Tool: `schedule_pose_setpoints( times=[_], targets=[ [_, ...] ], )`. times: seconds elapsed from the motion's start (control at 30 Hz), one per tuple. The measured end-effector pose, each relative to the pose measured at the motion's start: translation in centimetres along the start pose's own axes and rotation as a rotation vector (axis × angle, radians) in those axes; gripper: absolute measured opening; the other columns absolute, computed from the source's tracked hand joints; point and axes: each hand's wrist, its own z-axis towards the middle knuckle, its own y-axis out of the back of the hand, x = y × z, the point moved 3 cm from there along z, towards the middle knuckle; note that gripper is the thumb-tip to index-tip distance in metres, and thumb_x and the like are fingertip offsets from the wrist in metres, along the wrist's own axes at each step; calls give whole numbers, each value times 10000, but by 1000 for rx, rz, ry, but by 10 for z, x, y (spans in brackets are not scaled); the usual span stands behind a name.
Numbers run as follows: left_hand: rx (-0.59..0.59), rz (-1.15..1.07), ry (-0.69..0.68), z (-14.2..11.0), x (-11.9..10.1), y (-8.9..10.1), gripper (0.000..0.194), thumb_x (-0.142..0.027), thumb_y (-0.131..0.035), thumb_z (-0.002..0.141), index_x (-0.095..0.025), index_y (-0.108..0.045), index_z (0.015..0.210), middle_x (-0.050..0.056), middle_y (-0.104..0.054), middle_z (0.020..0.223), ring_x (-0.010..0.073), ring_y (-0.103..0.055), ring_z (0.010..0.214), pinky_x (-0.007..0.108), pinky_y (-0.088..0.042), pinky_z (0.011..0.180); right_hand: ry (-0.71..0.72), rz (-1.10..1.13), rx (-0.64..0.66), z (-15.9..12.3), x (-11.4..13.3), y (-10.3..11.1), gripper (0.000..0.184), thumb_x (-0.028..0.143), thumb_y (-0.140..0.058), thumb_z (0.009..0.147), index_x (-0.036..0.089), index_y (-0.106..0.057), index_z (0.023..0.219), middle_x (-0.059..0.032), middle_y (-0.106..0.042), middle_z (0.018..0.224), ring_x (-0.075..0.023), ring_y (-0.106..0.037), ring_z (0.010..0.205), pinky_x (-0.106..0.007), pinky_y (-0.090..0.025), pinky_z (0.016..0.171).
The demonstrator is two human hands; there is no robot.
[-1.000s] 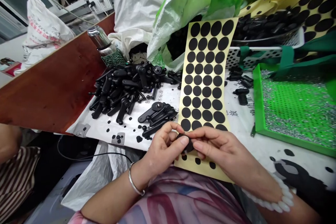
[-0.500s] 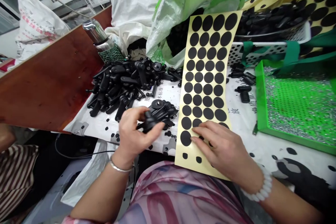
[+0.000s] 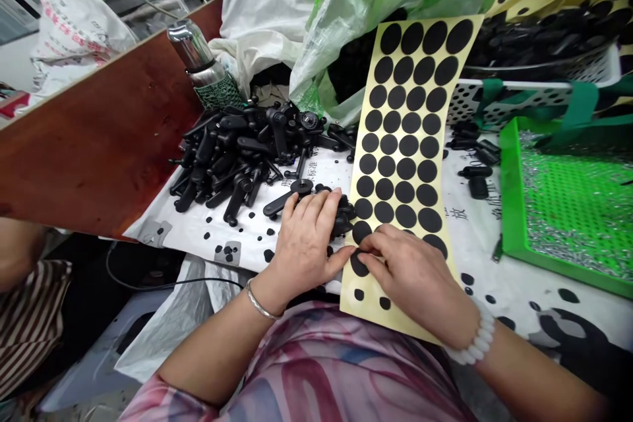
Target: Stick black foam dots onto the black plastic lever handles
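Note:
A pale yellow sheet (image 3: pixel 368 300) carries rows of black round stickers (image 3: pixel 411 146). At its lower left, the thumb and forefinger of my right hand (image 3: pixel 413 277) are pinched on the edge of a round sticker (image 3: pixel 358 264). My left hand (image 3: pixel 306 241) lies with outstretched fingers over a small group of black plastic parts (image 3: pixel 341 216), hiding most of them; its thumb reaches the sheet's left edge near the same sticker. One black arm with a round disc (image 3: pixel 302 187) shows beyond the left fingers.
A pile of black plastic arms (image 3: pixel 237 145) lies to the left, before a metal flask (image 3: pixel 190 46) and a brown board (image 3: pixel 99 132). On the right stand a green tray (image 3: pixel 512 211) of small metal pieces and a white basket (image 3: pixel 534 95). A striped-clothed person (image 3: pixel 32 323) sits at left.
My left hand has put down the black part it held and moved right, to the sheet's edge beside my right hand. My right fingers stay at the same sticker. The view has shifted slightly.

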Motion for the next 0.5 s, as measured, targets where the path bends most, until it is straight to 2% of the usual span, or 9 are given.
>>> schedule_pose_setpoints(
  times=[0.07, 0.17, 0.23, 0.33, 0.43, 0.5],
  targets=[
    [26, -4, 5, 0, 2, 2, 797, -522, -545, 813, -95, -258, 1422, 177, -490, 1348, 296, -453, 1222, 483, -203, 1102, -7, -2, 0, 2, -1, 0, 153, 172, -551, 863, 189, -612, 724, 3, -579, 682, -144, -544, 581, -272, -373, 554],
    [20, -1, 31, 1, 3, 2, 827, -528, -561, 797, -109, -234, 1430, 173, -493, 1343, 297, -454, 1219, 487, -205, 1099, 31, -48, -59, -3, 4, -2, 228, 157, -487, 894, 174, -595, 694, -26, -557, 671, -166, -517, 598, -303, -368, 595],
    [20, 4, 53, 3, 2, 1, 847, -540, -574, 784, -115, -229, 1431, 174, -493, 1342, 303, -452, 1219, 497, -208, 1093, 77, -81, -97, -11, 10, -3, 272, 127, -442, 906, 169, -593, 684, -44, -544, 663, -186, -496, 616, -330, -354, 619],
    [48, 13, 87, 5, 1, 1, 869, -543, -599, 765, -131, -223, 1432, 176, -471, 1365, 316, -435, 1236, 514, -210, 1086, 187, -119, -134, -25, 17, -4, 243, 69, -437, 887, 146, -606, 730, -59, -542, 668, -203, -474, 624, -353, -338, 626],
    [71, 11, 106, 7, -1, 1, 881, -525, -623, 758, -124, -220, 1431, 178, -458, 1378, 315, -421, 1251, 514, -202, 1090, 277, -61, -133, -36, 19, -2, 217, 44, -424, 882, 131, -602, 793, -78, -576, 727, -214, -500, 676, -382, -364, 698],
    [70, 7, 113, 7, -1, 1, 880, -516, -626, 760, -110, -224, 1429, 180, -455, 1381, 310, -417, 1253, 510, -193, 1094, 274, 44, -129, -41, 16, 3, 219, 50, -405, 899, 151, -581, 818, -70, -595, 770, -213, -523, 726, -400, -366, 755]
  ],
)
